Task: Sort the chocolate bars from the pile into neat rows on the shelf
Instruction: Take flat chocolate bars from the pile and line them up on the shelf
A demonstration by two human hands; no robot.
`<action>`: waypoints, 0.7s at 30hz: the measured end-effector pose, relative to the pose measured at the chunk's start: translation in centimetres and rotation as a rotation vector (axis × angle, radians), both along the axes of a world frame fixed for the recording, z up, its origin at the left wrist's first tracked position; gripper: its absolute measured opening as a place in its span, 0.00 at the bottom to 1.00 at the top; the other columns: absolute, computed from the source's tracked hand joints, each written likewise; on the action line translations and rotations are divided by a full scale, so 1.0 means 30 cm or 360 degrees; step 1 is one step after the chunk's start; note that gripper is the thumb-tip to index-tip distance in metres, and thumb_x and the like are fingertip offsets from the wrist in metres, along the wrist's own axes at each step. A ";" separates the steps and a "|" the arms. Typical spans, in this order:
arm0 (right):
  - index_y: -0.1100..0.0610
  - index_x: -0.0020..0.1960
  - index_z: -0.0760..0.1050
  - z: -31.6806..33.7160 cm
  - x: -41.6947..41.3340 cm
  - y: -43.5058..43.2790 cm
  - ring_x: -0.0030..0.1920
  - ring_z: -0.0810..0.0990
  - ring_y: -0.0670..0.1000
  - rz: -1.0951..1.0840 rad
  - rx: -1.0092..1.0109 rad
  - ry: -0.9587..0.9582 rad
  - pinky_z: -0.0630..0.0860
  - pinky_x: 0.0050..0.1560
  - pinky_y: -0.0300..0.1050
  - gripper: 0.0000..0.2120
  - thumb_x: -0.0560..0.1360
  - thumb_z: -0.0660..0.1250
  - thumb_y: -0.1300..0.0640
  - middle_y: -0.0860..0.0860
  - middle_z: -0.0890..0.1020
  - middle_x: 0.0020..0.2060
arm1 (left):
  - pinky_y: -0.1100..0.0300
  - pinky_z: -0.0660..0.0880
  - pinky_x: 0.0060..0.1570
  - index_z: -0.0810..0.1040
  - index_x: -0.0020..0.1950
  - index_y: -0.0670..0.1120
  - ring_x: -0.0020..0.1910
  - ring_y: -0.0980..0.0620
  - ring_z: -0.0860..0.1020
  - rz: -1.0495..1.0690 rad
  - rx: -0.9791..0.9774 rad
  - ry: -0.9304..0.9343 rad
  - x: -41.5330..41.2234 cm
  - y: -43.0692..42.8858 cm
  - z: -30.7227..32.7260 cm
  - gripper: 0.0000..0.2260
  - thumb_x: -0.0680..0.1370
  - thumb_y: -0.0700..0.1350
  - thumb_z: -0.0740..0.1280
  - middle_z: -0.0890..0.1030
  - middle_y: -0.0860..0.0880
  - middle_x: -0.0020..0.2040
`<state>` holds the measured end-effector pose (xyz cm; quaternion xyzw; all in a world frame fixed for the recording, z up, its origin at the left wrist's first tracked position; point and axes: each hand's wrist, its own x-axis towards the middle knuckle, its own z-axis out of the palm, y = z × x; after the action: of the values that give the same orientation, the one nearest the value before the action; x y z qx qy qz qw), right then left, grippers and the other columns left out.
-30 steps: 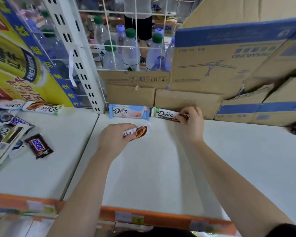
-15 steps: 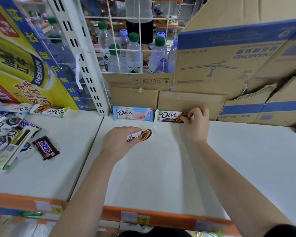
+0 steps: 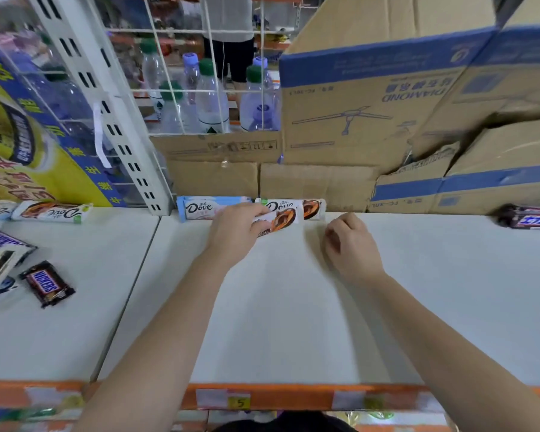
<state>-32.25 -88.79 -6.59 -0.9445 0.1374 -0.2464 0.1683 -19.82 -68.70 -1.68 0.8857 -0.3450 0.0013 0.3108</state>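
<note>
The held Dove bar point(image 3: 278, 220) is gripped by its left end in the left hand point(image 3: 236, 233), just in front of two bars lying end to end along the shelf's point(image 3: 293, 307) back edge: a pale blue Dove bar point(image 3: 200, 208) and a brown-printed Dove bar point(image 3: 310, 207). The right hand point(image 3: 351, 244) is just right of them, fingers loosely curled, holding nothing. The pile point(image 3: 7, 254) and a Snickers bar point(image 3: 47, 283) lie at the shelf's left end.
</note>
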 end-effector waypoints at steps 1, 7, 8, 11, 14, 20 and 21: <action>0.61 0.43 0.75 0.000 -0.020 -0.006 0.43 0.74 0.59 0.0028 -0.0019 0.0050 0.73 0.37 0.47 0.02 0.71 0.65 0.63 0.55 0.76 0.43 | 0.52 0.71 0.49 0.80 0.56 0.49 0.52 0.47 0.77 -0.0006 0.0006 -0.0010 0.005 -0.038 -0.001 0.10 0.76 0.45 0.66 0.82 0.50 0.51; 0.60 0.46 0.76 -0.002 -0.061 -0.004 0.43 0.76 0.57 0.0109 -0.0009 0.0038 0.75 0.37 0.48 0.07 0.73 0.60 0.61 0.54 0.78 0.44 | 0.61 0.60 0.41 0.82 0.53 0.48 0.48 0.51 0.75 -0.0086 -0.0048 0.0018 0.001 -0.192 -0.011 0.09 0.74 0.43 0.68 0.80 0.49 0.48; 0.60 0.46 0.76 -0.001 -0.060 -0.004 0.43 0.76 0.57 0.0106 -0.0009 0.0035 0.75 0.36 0.48 0.07 0.73 0.60 0.60 0.54 0.78 0.44 | 0.62 0.57 0.38 0.82 0.53 0.48 0.48 0.52 0.74 -0.0074 -0.0041 -0.0015 -0.004 -0.203 -0.010 0.10 0.73 0.43 0.69 0.80 0.48 0.48; 0.59 0.44 0.76 -0.001 -0.057 -0.004 0.43 0.75 0.56 0.0085 -0.0004 0.0040 0.73 0.35 0.46 0.06 0.73 0.60 0.60 0.53 0.77 0.43 | 0.62 0.54 0.37 0.81 0.53 0.48 0.52 0.49 0.73 0.0022 0.0014 -0.0166 -0.009 -0.220 -0.013 0.09 0.73 0.44 0.69 0.81 0.49 0.49; 0.59 0.43 0.76 -0.006 -0.052 -0.002 0.42 0.75 0.56 0.0040 0.0007 0.0032 0.70 0.34 0.43 0.04 0.72 0.63 0.62 0.53 0.77 0.41 | 0.62 0.54 0.36 0.81 0.50 0.47 0.52 0.49 0.73 0.0066 0.0026 -0.0208 -0.009 -0.227 -0.024 0.07 0.73 0.44 0.70 0.82 0.50 0.47; 0.58 0.42 0.76 -0.007 -0.051 -0.001 0.42 0.75 0.56 0.0012 0.0024 0.0035 0.71 0.32 0.43 0.04 0.70 0.63 0.63 0.52 0.77 0.40 | 0.60 0.58 0.42 0.82 0.44 0.45 0.46 0.44 0.74 0.0115 0.0035 -0.0495 0.001 -0.233 -0.071 0.05 0.69 0.42 0.73 0.78 0.48 0.41; 0.58 0.42 0.76 -0.005 -0.052 0.001 0.42 0.75 0.56 0.0017 0.0024 0.0035 0.70 0.32 0.42 0.04 0.70 0.63 0.63 0.52 0.77 0.40 | 0.57 0.61 0.43 0.82 0.44 0.46 0.46 0.44 0.73 0.0148 0.0072 -0.0555 0.003 -0.235 -0.075 0.05 0.69 0.43 0.74 0.78 0.49 0.41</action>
<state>-33.80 -88.75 -6.74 -0.9466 0.1362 -0.2340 0.1753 -19.73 -75.74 -3.93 0.8938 -0.3523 0.1614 0.2257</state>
